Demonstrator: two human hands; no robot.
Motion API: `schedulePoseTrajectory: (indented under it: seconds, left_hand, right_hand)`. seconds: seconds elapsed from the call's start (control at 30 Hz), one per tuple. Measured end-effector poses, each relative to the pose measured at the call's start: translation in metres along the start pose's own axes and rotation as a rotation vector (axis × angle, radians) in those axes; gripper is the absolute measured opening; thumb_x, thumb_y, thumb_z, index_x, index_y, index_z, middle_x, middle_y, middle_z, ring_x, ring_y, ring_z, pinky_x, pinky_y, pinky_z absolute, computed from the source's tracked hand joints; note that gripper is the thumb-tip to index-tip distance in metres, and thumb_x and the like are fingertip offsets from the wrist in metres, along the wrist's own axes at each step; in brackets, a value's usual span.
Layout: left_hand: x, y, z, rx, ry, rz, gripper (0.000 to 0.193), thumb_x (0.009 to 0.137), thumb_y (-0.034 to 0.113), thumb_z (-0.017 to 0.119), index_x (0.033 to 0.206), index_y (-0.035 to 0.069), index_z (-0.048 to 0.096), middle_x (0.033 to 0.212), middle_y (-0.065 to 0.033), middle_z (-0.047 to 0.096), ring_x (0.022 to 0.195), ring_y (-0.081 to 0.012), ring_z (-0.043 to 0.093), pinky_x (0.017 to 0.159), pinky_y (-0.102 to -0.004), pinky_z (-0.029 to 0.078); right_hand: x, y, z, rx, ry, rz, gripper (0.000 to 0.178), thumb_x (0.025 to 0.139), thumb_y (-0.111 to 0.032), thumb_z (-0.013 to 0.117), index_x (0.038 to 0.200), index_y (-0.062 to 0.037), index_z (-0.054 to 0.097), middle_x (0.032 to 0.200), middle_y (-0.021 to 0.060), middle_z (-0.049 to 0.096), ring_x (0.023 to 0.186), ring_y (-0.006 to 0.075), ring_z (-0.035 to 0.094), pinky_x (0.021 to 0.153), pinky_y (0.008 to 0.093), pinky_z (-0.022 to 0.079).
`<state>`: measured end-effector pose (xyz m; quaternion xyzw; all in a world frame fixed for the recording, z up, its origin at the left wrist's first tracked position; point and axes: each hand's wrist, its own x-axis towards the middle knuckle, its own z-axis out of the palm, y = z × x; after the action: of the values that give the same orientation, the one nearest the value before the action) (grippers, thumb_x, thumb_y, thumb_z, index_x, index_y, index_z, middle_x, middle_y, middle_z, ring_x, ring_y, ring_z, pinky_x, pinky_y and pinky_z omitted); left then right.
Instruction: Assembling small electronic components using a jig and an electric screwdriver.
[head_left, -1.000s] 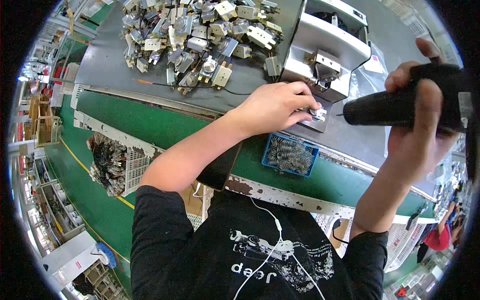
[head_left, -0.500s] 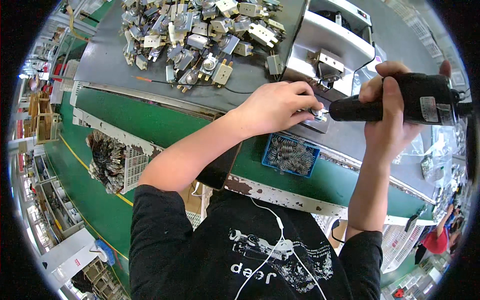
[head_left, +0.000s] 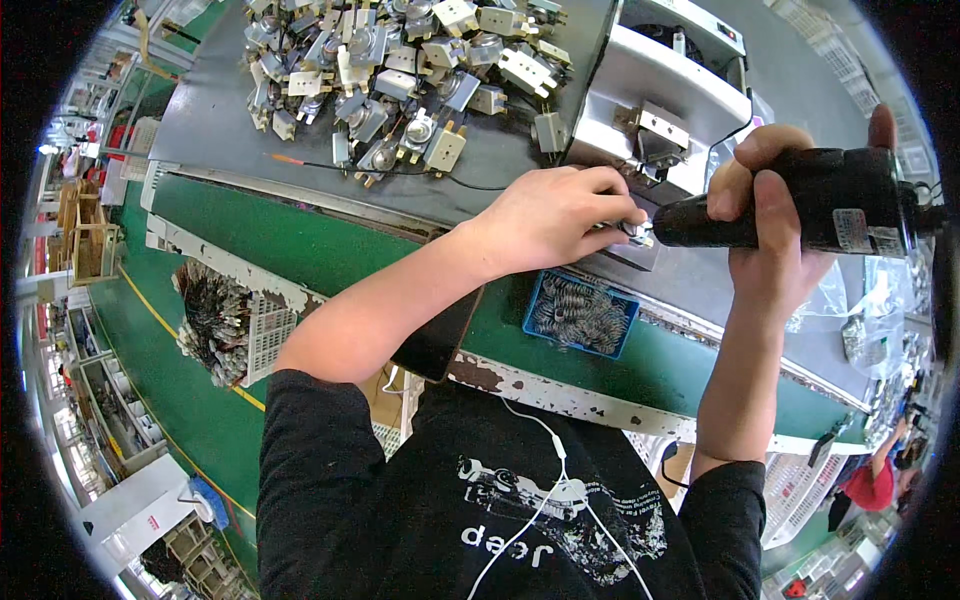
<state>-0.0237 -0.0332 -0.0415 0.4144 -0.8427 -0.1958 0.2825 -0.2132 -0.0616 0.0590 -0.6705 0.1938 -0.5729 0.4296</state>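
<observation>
Black cylindrical screwdriver [head_left: 800, 205] in right hand [head_left: 775, 245] meets metal part [head_left: 632, 232].

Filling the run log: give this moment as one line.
left hand: pinching small metal part | right hand: gripping black power screwdriver, tip at part | blue tray of springs below

Head-worn fisheye, close, downward over workbench [head_left: 250, 120]

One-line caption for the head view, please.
Left hand steadies a small metal part while the right hand presses a black electric screwdriver against it.
</observation>
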Motion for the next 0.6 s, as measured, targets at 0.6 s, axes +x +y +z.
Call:
schedulePoseTrajectory:
  seconds: [0.6]
  left_hand:
    - [0.0, 0.0, -0.001, 0.0, -0.021, -0.011, 0.022, 0.088, 0.026, 0.072, 0.108, 0.02, 0.068, 0.108, -0.0003, 0.062, 0.094, -0.0257, 0.066, 0.08, -0.0384, 0.056]
  right_hand:
    - [0.002, -0.009, 0.018, -0.102, 0.122, 0.071, 0.092, 0.091, 0.003, 0.059, 0.159, -0.0151, 0.001, 0.096, 0.0184, 0.062, 0.06, 0.0165, 0.056, 0.058, 0.031, 0.05]
